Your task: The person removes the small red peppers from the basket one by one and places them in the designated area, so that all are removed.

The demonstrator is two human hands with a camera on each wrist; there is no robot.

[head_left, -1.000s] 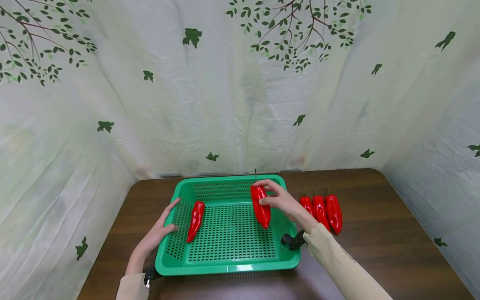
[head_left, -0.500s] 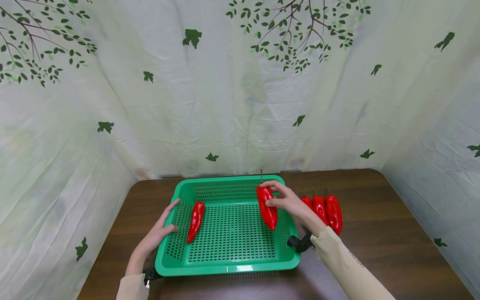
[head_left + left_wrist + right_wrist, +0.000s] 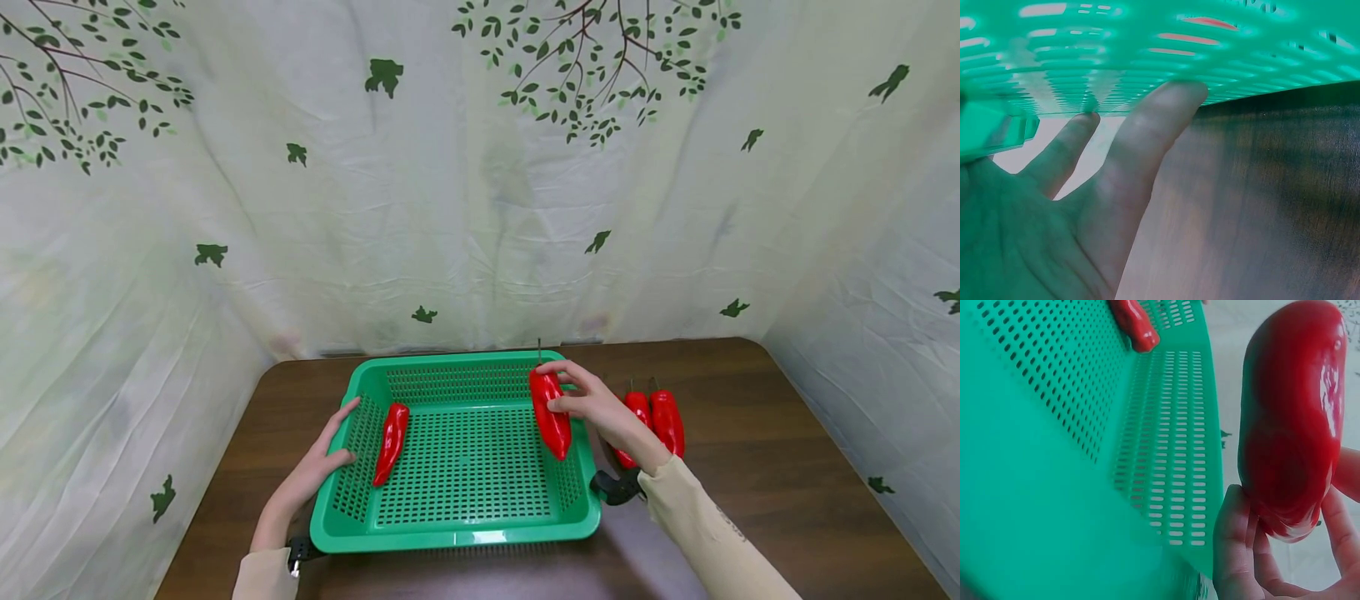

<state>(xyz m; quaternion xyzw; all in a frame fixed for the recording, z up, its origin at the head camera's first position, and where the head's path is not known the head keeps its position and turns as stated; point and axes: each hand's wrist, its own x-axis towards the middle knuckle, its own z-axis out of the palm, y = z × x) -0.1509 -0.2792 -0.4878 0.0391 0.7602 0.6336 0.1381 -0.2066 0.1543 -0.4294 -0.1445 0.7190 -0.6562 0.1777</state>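
My right hand (image 3: 600, 408) pinches a red chili pepper (image 3: 550, 414) near its stem end, over the right part of a green perforated basket (image 3: 457, 537). In the right wrist view the pepper (image 3: 1291, 419) stands large between thumb and fingers, with the basket wall (image 3: 1175, 444) beside it. My left hand (image 3: 313, 465) rests at the basket's left side, fingers straight. The left wrist view shows its thumb (image 3: 1154, 125) extended against the slotted green wall (image 3: 1116, 81). Inside the basket, toward its left, lies another red pepper (image 3: 391, 443).
Right of the basket, several red peppers (image 3: 667, 423) lie side by side on the dark wooden table (image 3: 757, 467), partly hidden by my right forearm. A pale cloth (image 3: 495, 208) with printed leaves hangs behind and along both sides.
My right hand has shifted right with the pepper, from the basket's interior toward its right wall, covering more of the peppers on the table. My left hand and the basket stay put.
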